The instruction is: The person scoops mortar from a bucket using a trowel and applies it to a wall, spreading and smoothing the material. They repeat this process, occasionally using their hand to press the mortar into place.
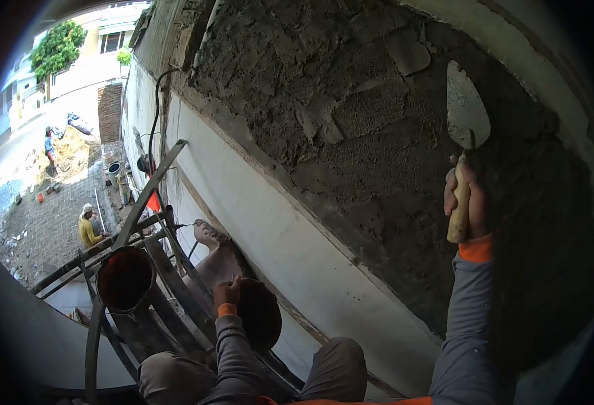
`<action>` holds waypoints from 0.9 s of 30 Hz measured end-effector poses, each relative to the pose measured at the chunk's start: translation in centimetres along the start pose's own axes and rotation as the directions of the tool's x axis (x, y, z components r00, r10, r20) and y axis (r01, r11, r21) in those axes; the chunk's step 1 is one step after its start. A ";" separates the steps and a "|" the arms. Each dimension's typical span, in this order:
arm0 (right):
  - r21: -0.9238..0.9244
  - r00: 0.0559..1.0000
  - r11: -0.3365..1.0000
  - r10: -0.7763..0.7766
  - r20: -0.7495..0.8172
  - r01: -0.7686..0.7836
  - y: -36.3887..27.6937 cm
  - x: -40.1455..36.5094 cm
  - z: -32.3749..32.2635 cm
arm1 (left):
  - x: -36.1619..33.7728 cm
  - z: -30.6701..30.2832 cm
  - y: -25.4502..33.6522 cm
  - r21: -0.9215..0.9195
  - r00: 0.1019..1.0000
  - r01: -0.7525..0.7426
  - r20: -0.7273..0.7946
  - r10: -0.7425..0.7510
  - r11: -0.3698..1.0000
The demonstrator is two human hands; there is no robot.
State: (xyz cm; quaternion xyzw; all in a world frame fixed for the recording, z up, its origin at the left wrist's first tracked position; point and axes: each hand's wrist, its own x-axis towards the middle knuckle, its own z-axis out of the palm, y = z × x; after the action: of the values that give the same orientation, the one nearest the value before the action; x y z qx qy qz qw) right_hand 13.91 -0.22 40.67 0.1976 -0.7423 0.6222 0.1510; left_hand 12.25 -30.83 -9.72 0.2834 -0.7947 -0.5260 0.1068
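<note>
My right hand (476,206) is wrapped round the wooden handle of a pointed trowel (466,111), its blade upward in front of the wall. Rough, wet-looking grey mortar (351,128) covers that wall panel, with smoother patches and trowel marks. Low down near my knees, my left hand (226,295) is closed at the rim of a dark bucket (262,317). What lies inside this bucket is too dark to make out.
Another bucket (126,278) stands on the planks (168,270) to the left. Metal bars (151,192) and a black cable (153,121) run beside the wall. Below, a person in a yellow top (91,228) sits near the scaffold, and others are by a sand pile (74,152).
</note>
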 end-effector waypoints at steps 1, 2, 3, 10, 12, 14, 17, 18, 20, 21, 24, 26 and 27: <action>-0.037 1.000 0.999 0.018 0.025 -0.017 1.3 -2.1 1.1 | 0.1 0.0 -0.2 -0.006 1.000 0.005 0.002 -0.005 1.000; -0.073 0.998 0.997 0.038 0.048 -0.035 3.0 -4.3 2.0 | 0.2 -0.1 -0.5 -0.022 1.000 -0.005 0.007 0.005 1.000; -0.081 0.984 0.993 0.101 0.146 -0.089 5.8 -6.5 2.1 | 0.2 -0.2 -0.9 -0.035 1.000 -0.014 0.015 0.014 0.999; -0.835 0.329 0.549 0.796 0.508 -0.037 31.9 -27.5 10.8 | 0.8 -0.6 -2.1 -0.031 0.999 -0.032 0.024 0.032 0.999; -0.842 0.348 0.530 0.774 0.529 0.102 38.6 -29.3 13.9 | 0.7 -0.2 -2.4 0.002 0.997 -0.074 0.025 0.074 0.997; -0.724 0.564 0.682 0.560 0.607 0.103 42.4 -30.8 17.0 | 0.2 0.2 -1.9 0.020 0.992 -0.121 0.027 0.121 0.992; -0.661 0.506 0.721 0.498 0.704 0.209 43.2 -33.0 19.1 | -0.4 -0.3 -1.0 0.029 0.991 -0.127 0.034 0.126 0.991; -0.681 0.470 0.698 0.537 0.701 0.219 45.0 -35.1 18.7 | -0.2 -0.2 -1.2 0.041 0.990 -0.134 0.038 0.133 0.990; -0.737 0.312 0.616 0.667 0.676 0.278 43.2 -35.8 16.7 | -0.1 -0.2 -1.1 0.056 0.977 -0.175 0.137 0.166 0.983; -0.776 0.249 0.575 0.737 0.629 0.259 40.7 -33.7 16.3 | -0.2 -0.1 -0.9 0.080 0.974 -0.193 0.136 0.181 0.978; -0.810 0.341 0.501 0.737 0.584 0.304 36.8 -29.7 15.9 | -0.6 1.1 -0.4 0.075 0.980 -0.172 0.114 0.163 0.982; -0.816 0.565 0.568 0.640 0.520 0.107 37.9 -29.3 17.2 | -1.4 0.5 1.1 0.066 0.978 -0.145 0.164 0.133 0.987; -0.814 0.509 0.562 0.663 0.549 0.148 39.2 -30.0 17.6 | -1.4 1.0 1.0 0.043 0.974 -0.184 0.142 0.177 0.982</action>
State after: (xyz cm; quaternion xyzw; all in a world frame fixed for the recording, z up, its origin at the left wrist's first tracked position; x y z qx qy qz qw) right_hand 21.71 -8.64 -10.43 0.2448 -0.9329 0.0781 -0.2524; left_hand 12.56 -29.01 -9.05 0.1760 -0.8371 -0.5099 0.0912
